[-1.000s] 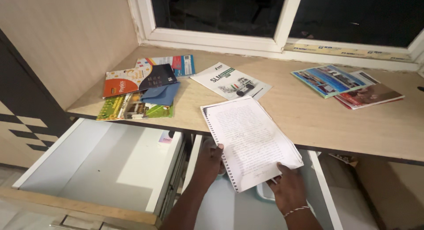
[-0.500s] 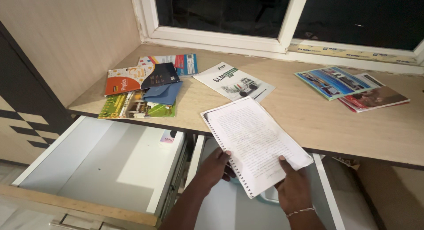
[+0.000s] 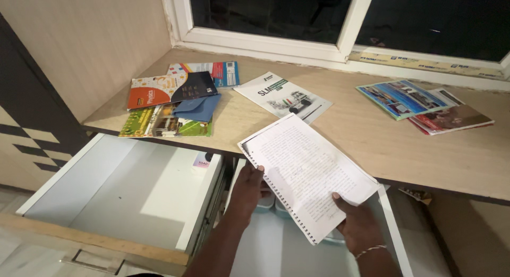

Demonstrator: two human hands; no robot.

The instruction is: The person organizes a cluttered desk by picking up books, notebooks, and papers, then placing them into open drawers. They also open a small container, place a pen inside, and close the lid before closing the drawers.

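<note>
Your left hand [image 3: 247,189] and right hand [image 3: 357,222] both grip the notebook [image 3: 305,173], mid-frame. Support its spiral edge so pages stay flat.

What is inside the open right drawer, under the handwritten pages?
Under the pages, held by the left hand and right hand, the right drawer shows pale container edges. The pages hide their contents.

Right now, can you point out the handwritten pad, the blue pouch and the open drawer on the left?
Handwritten pad [image 3: 305,173], head view: middle of the written top page.
Blue pouch [image 3: 197,108], head view: middle of its flap.
Open drawer [image 3: 79,173], head view: bare pale floor inside.
</note>
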